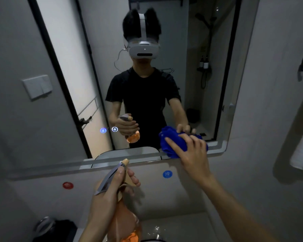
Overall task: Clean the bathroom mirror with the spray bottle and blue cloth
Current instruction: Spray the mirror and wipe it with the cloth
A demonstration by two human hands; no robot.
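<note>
The right hand [192,154] presses a bunched blue cloth [170,145] against the lower right edge of the large wall-mounted bathroom mirror [164,95], so wiping looks under way. The left hand [110,187] grips a translucent orange spray bottle [124,222], nozzle toward the glass, over the pale sink [173,229]. Next, the cloth should probably sweep up across the untouched glass.

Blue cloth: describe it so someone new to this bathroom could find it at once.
Start at the big wall mirror and follow its bottom edge towards the right corner. There the right hand presses a bunched blue cloth against the glass. It is the only vivid blue fabric here; the left hand holds an orange spray bottle.
</note>
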